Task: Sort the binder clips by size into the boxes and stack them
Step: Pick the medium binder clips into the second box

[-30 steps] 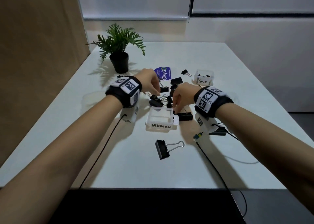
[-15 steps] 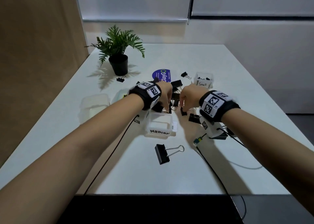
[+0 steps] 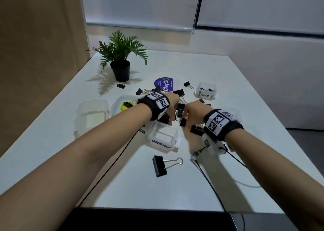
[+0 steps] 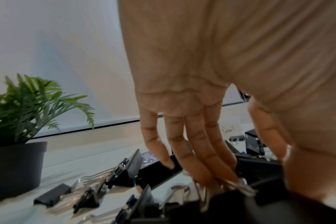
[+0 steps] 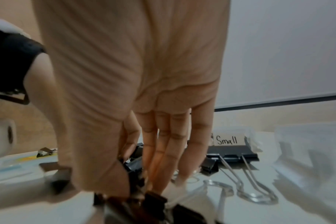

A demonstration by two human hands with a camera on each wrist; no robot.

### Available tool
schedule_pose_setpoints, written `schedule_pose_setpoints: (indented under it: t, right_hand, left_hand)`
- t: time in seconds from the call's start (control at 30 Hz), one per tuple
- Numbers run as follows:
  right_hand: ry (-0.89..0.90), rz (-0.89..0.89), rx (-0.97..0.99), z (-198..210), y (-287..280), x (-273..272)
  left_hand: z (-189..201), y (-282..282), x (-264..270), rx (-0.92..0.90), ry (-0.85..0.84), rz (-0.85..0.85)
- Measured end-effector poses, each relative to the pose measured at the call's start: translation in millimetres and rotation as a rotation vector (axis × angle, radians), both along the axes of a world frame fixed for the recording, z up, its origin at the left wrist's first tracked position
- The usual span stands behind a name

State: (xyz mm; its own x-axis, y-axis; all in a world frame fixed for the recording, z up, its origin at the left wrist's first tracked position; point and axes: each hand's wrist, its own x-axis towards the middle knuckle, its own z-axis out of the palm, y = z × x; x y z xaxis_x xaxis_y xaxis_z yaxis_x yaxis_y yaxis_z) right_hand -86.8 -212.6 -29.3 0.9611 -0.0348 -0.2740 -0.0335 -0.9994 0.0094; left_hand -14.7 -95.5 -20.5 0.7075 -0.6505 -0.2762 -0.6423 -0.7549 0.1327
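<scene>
A white table (image 3: 201, 76) carries a potted fern (image 3: 121, 60) at its far left, a purple sticker (image 3: 164, 84), and a scatter of black clips (image 3: 178, 106) mid-table. On it also sit a "Small" box (image 3: 206, 91), a "Medium" box (image 3: 163, 137), two clear containers (image 3: 93, 115) at left, and one large clip (image 3: 160, 165) nearest.

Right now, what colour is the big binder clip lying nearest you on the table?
Black body with silver wire handles, on the big binder clip; clearest in the head view.

far clear box (image 3: 206, 93): "Small" | near clear box (image 3: 162, 139): "MEDIUM" | blue sticker (image 3: 164, 85): partly readable "clayGO"
</scene>
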Motion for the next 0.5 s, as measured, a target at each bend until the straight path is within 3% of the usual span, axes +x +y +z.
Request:
schedule_pose_setpoints:
  t: [0.33,0.5]
  right_hand:
    - [-0.074,0.01,0.087,3.9,-8.0,-4.7]
    - [-0.143,-0.024,0.253,9.0,-18.9,-11.0]
  left_hand:
    - [17.0,27.8,1.8,-0.601,0.116,0.055]
    - [22.7,56.0,-10.6,-0.751,0.193,0.091]
